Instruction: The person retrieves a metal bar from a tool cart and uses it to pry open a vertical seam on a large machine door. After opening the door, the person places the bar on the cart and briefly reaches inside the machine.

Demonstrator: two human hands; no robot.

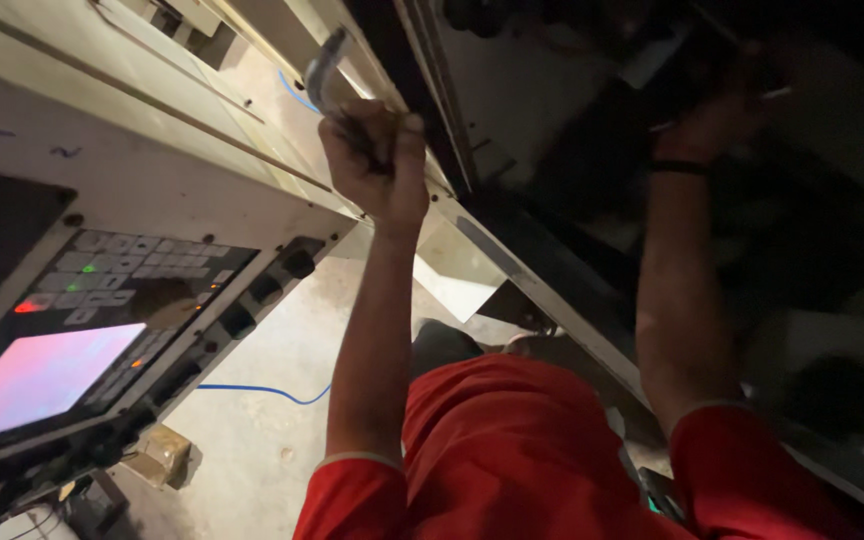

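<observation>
Head view: right hand in shadow

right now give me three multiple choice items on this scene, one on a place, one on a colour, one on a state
1. Where is the control panel with the keypad?
A. at the left of the view
B. at the right, inside the dark opening
C. on the floor

2. What colour are the person's sleeves?
A. blue
B. red
C. white

3. How is the left hand?
A. flat and open
B. pressing the keypad
C. closed in a grip on a grey metal handle

Answers:
1 A, the panel fills the left edge.
2 B, both sleeves are red.
3 C, the fingers wrap the handle; the right hand reaches into shadow.
</observation>
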